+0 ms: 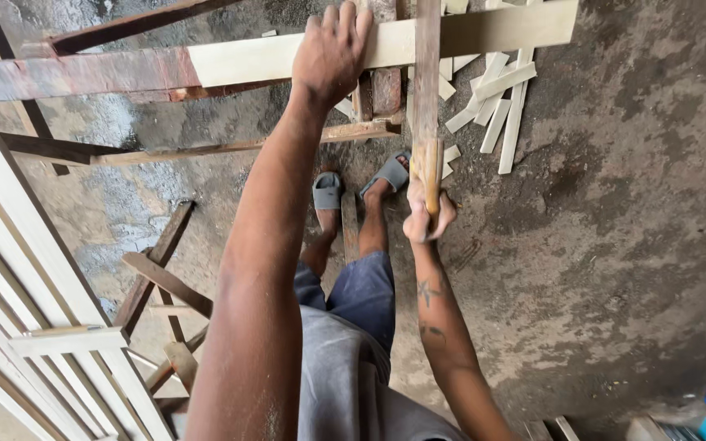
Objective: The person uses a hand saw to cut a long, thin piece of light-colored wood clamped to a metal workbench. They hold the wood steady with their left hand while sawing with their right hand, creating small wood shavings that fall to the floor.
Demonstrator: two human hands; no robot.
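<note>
The left hand (332, 51) lies flat, fingers spread, pressing a pale wooden plank (288, 59) across a rough trestle (206, 147). The right hand (426, 214) is closed around a wooden-handled saw (427, 98) crossing the plank's far edge.

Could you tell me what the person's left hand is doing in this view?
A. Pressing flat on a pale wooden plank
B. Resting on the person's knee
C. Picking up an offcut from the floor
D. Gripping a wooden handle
A: the left hand lies palm down with fingers spread on the pale wooden plank, while the right hand grips the wooden handle.
</note>
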